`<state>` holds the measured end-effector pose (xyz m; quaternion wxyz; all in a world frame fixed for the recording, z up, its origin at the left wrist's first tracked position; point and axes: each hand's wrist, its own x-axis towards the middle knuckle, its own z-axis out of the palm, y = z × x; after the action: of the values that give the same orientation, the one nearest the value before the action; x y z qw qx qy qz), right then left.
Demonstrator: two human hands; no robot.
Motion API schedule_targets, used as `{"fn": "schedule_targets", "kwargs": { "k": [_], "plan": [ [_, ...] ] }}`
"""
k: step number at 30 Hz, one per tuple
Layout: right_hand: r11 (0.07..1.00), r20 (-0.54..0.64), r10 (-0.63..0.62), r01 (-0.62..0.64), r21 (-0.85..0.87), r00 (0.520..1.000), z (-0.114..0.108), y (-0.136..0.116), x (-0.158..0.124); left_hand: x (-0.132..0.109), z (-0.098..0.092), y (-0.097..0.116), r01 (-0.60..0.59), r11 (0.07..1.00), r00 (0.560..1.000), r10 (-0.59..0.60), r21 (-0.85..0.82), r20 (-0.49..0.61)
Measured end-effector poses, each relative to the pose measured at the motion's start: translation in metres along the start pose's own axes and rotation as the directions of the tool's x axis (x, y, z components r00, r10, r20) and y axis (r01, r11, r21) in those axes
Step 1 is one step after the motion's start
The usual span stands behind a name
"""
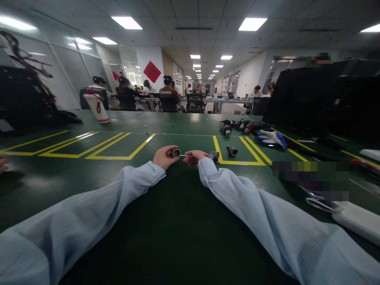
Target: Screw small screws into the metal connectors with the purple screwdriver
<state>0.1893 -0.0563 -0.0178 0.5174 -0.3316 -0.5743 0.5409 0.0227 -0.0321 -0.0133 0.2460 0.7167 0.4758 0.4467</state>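
My left hand (165, 157) is closed around a small dark metal cylinder (176, 153), its round open end turned toward the right. Close beside it, my right hand (194, 157) is closed on a screwdriver (214, 156). The screwdriver's thin shaft points left and reaches the cylinder's rim; whether the tip touches it I cannot tell. A clear handle end sticks out behind the right wrist. To the right, a second metal piece, cup-shaped (232, 150), lies on the green table inside a yellow-taped box.
Several dark cylindrical parts with cables (237, 126) lie at the back right, next to a blue and white glove (271, 139). A white paper cup (97, 107) stands at the back left. A white device (356, 219) lies at the near right. Another person's hand (2, 165) shows at the left edge.
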Motion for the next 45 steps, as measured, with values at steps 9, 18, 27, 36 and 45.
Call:
{"fn": "schedule_targets", "kwargs": {
  "k": [9,18,27,36,45],
  "plan": [
    [0.999,-0.13,-0.048,0.047,-0.013,0.99,0.008,0.0,0.004,0.001,-0.003,0.004,-0.109,0.982,0.992,0.098,0.153,0.078],
    [0.998,-0.177,-0.042,0.032,-0.06,0.983,0.016,-0.002,0.004,-0.004,0.0,0.008,-0.151,0.974,0.986,0.137,0.167,0.094],
    [0.983,-0.092,-0.13,0.116,-0.143,0.987,0.012,0.006,0.003,-0.007,0.001,0.014,-0.138,0.989,0.985,0.13,0.061,0.111],
    [0.988,-0.113,-0.089,0.074,-0.133,0.99,0.013,0.004,0.004,-0.005,0.001,0.014,-0.212,0.97,0.966,0.189,0.121,0.174],
    [0.989,-0.109,-0.097,0.084,-0.121,0.989,0.014,0.0,0.0,-0.002,0.0,0.009,-0.257,0.954,0.954,0.224,0.156,0.202]
  ]
}}
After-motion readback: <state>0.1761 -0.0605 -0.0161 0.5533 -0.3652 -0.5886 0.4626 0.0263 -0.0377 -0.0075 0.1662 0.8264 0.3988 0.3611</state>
